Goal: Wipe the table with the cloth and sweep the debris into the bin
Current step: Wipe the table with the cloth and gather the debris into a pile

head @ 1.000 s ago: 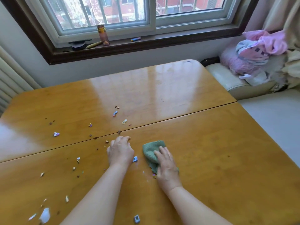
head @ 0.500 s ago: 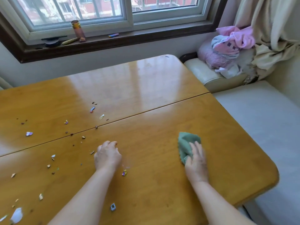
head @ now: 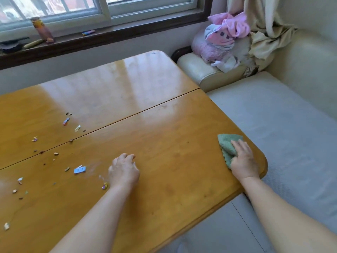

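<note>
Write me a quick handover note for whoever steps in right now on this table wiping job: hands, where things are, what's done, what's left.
Right hand: flat on the green cloth, pressing it to the table near the right edge.
Left hand: loosely curled, resting on the table mid-front, holding nothing visible.
Debris: paper scraps and crumbs scattered over the table's left part, including a blue scrap.
Done: the right part of the table looks free of debris.
Left: gather the debris with the cloth and sweep it into the bin; no bin is in view.
</note>
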Tool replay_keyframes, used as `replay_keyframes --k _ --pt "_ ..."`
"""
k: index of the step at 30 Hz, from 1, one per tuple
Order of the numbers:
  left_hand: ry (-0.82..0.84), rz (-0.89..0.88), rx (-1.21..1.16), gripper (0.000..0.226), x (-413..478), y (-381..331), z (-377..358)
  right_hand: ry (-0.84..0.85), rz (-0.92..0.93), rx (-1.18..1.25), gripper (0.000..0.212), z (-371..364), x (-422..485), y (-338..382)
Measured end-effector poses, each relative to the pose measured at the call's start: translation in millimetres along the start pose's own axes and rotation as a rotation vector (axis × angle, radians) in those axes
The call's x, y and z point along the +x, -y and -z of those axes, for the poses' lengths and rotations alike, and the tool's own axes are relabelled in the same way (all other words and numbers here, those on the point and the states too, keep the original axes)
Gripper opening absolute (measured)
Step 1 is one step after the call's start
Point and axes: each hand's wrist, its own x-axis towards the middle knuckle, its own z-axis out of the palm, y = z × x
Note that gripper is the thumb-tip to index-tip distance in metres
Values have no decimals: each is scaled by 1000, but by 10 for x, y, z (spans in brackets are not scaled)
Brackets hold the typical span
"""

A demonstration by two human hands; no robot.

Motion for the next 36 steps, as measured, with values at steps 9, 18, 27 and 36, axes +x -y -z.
replay_keyframes --k 9,18,27,36 --pt "30 -145 5 38 -154 -256 -181 -41 95 63 58 -479 -1082 155" --pt "9 -185 27 38 -225 767 161 -40 198 116 56 -1383 -2227 1416" --pt "-59 -104 75 38 -61 2045 638 16 100 541 56 -1976 -2775 2464" --pt "-50 -125 -8 38 98 2220 571 -111 -164 176 55 -1716 -1834 2196"
